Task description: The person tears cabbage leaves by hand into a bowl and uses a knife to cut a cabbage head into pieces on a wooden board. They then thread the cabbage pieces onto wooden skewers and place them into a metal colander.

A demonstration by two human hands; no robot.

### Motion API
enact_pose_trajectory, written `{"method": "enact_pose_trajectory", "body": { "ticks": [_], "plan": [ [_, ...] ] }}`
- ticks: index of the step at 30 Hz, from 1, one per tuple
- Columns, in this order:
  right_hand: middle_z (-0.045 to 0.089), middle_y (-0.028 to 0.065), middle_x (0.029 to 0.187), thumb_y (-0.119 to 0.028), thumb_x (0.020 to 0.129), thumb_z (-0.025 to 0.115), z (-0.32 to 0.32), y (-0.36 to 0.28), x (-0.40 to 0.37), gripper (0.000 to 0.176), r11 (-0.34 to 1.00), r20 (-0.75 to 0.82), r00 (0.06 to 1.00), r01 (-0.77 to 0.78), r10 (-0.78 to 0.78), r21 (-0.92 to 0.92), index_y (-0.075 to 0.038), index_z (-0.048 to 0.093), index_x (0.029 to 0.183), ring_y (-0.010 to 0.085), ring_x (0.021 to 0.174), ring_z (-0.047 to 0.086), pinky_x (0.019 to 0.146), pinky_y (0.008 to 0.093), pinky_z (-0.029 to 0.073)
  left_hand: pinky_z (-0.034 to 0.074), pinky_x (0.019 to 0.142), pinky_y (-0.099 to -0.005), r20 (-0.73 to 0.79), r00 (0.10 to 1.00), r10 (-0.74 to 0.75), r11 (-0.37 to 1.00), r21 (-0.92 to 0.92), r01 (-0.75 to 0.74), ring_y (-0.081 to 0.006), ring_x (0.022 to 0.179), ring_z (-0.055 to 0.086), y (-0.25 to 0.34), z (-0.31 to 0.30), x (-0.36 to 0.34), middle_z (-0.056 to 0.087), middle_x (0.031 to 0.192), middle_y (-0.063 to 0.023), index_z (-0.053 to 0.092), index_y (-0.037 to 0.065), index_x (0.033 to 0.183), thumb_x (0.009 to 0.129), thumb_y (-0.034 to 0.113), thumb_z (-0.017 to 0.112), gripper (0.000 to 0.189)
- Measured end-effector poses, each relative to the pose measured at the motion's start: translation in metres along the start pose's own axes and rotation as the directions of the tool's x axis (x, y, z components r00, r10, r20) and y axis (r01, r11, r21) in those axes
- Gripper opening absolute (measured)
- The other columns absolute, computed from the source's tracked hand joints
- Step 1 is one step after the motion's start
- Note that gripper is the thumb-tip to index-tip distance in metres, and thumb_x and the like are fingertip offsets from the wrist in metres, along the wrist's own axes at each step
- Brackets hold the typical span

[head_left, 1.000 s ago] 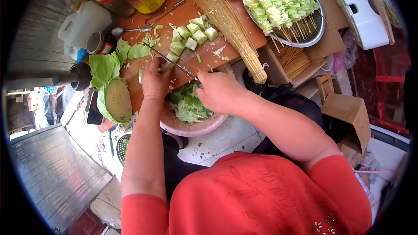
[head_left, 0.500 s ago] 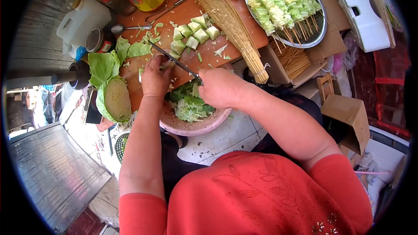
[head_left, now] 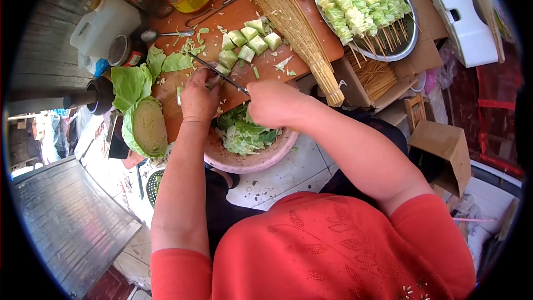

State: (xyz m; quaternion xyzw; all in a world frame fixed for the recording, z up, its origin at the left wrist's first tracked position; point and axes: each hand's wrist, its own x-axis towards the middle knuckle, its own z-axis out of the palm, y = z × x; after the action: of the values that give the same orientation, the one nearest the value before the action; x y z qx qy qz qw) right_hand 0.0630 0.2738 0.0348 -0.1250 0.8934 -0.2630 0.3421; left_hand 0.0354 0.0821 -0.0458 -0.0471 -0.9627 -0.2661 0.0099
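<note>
My right hand (head_left: 276, 104) is closed round the handle of a knife (head_left: 225, 76), whose dark blade slants up and left over the orange board (head_left: 166, 97). Beside the blade, my left hand (head_left: 200, 95) bends its fingers over a piece of cabbage (head_left: 179, 95), mostly hidden under them. Just beyond the blade lie several cut cabbage chunks (head_left: 247, 41). Below my hands, a pink basin (head_left: 255, 164) holds loose cabbage leaves (head_left: 244, 136). A cut cabbage half (head_left: 145, 128) and a large outer leaf (head_left: 132, 86) rest left of my left hand.
A metal colander (head_left: 408, 44) holds cabbage skewers (head_left: 363, 11). A bundle of thin sticks (head_left: 300, 39) lies across the board's right side, beside a cardboard box (head_left: 358, 83) of skewer sticks. Jars and a white jug (head_left: 105, 28) stand at the back left, near a spoon (head_left: 150, 35).
My right hand has shifted slightly left and up, with the knife sliding the same way along my left fingers. My left hand has barely moved.
</note>
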Motion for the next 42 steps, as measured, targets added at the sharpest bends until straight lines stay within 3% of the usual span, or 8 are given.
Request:
{"method": "enact_pose_trajectory", "body": {
  "ticks": [7,9,11,19,25,31,36,42],
  "plan": [
    [0.065,0.0269,0.092,-0.011,0.083,0.051,0.025,0.003,0.012,0.024,0.999,-0.162,0.986,-0.015,0.023,0.051,0.004,0.057,0.102,0.0417,0.092,0.062,0.083,0.0462,0.049,0.05,0.079,-0.0422,-0.052,0.997,0.06,0.998,0.016,-0.06,-0.0338,0.09,0.061,-0.003,-0.001,-0.009,0.065,0.094,-0.0119,0.062,0.006,0.093,0.073,0.014,0.071,0.023],
    [0.065,0.0219,0.105,-0.006,0.081,0.049,0.026,0.002,0.012,0.031,0.996,-0.124,0.989,-0.072,0.078,0.052,0.001,0.059,0.109,0.0374,0.1,0.063,0.087,0.0437,0.049,0.05,0.078,-0.0415,-0.033,0.999,0.038,0.998,-0.042,-0.039,-0.0334,0.089,0.062,-0.005,-0.004,-0.011,0.065,0.093,-0.0119,0.063,0.005,0.092,0.073,0.014,0.07,0.022],
    [0.065,0.0221,0.105,-0.006,0.081,0.048,0.025,0.002,0.01,0.03,0.996,-0.133,0.988,-0.068,0.077,0.065,0.001,0.059,0.109,0.0379,0.1,0.063,0.087,0.0437,0.049,0.052,0.076,-0.0358,-0.081,0.997,0.012,0.992,-0.127,-0.022,-0.0271,0.083,0.067,-0.009,-0.003,-0.012,0.069,0.089,-0.0123,0.067,0.005,0.091,0.078,0.018,0.069,0.019],
    [0.065,0.0259,0.092,-0.018,0.087,0.051,0.019,0.001,-0.006,0.027,0.997,-0.154,0.987,-0.025,0.036,0.072,0.004,0.056,0.103,0.0415,0.091,0.062,0.084,0.0476,0.048,0.052,0.076,-0.0334,0.055,0.993,-0.105,0.99,-0.093,0.11,-0.0236,0.081,0.069,-0.006,-0.011,-0.004,0.071,0.088,-0.011,0.067,0.004,0.093,0.081,0.019,0.068,0.019],
    [0.065,0.0255,0.089,-0.015,0.083,0.052,-0.002,0.004,-0.004,0.024,0.994,-0.059,0.998,0.001,0.006,0.113,0.004,0.059,0.096,0.0403,0.087,0.063,0.081,0.0466,0.049,0.052,0.075,-0.0354,0.08,0.995,-0.067,0.997,-0.038,0.07,-0.0268,0.082,0.068,-0.006,-0.011,-0.003,0.07,0.087,-0.0122,0.065,0.004,0.093,0.081,0.019,0.067,0.019],
    [0.065,0.0246,0.088,-0.015,0.083,0.053,-0.006,0.002,0.01,0.022,0.985,0.158,0.979,-0.146,0.131,0.092,0.003,0.059,0.094,0.0404,0.087,0.063,0.08,0.0461,0.05,0.052,0.075,-0.0368,0.093,0.993,-0.07,0.997,-0.025,0.072,-0.0285,0.08,0.067,-0.006,-0.012,-0.002,0.069,0.085,-0.013,0.063,0.004,0.091,0.081,0.019,0.067,0.018],
    [0.066,0.0241,0.094,-0.008,0.081,0.049,0.027,0.01,0.016,0.026,0.995,-0.177,0.984,0.021,-0.003,0.099,0.004,0.062,0.101,0.0368,0.091,0.065,0.083,0.0432,0.051,0.052,0.074,-0.0371,0.098,0.993,-0.063,0.998,-0.015,0.065,-0.0288,0.079,0.067,-0.007,-0.012,0.0,0.068,0.084,-0.0133,0.062,0.004,0.091,0.08,0.019,0.068,0.019],
    [0.066,0.0244,0.099,-0.01,0.083,0.048,0.021,0.005,0.006,0.027,0.986,-0.154,0.986,-0.04,0.065,0.161,0.003,0.061,0.103,0.0383,0.098,0.062,0.088,0.0438,0.049,0.051,0.076,-0.0399,0.057,0.997,-0.042,0.999,0.0,0.042,-0.0304,0.082,0.066,0.002,-0.011,-0.003,0.069,0.089,-0.0144,0.063,0.004,0.092,0.08,0.021,0.069,0.022]
  ]
}}
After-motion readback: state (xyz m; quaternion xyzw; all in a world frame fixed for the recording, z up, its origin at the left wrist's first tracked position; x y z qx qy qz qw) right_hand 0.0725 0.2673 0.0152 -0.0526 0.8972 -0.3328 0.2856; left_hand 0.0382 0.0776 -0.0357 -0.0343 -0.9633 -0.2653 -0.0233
